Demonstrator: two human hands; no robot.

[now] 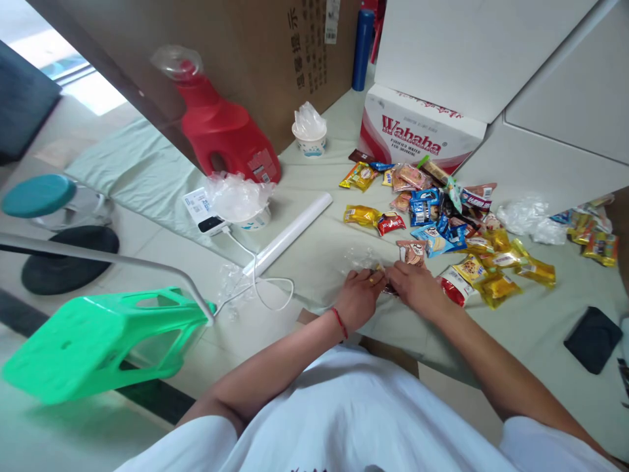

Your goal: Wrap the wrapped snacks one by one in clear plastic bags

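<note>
My left hand, with a red string at the wrist, has its fingers closed on a crinkled clear plastic bag. Touching its fingertips, my right hand is closed too, its fingers curled down at the same spot. A dark brown snack packet shows partly between the hands; the fingers hide most of it. Just beyond lies a pinkish-brown snack packet. Close to my right wrist are a red and white tub and several yellow packets. Blue packets lie in the pile behind.
A Wahaha carton stands behind the snacks. Leftward are a white roll, a bowl of clear bags, a charging cable and a red jug. A green stool is on the floor; a black pouch lies right.
</note>
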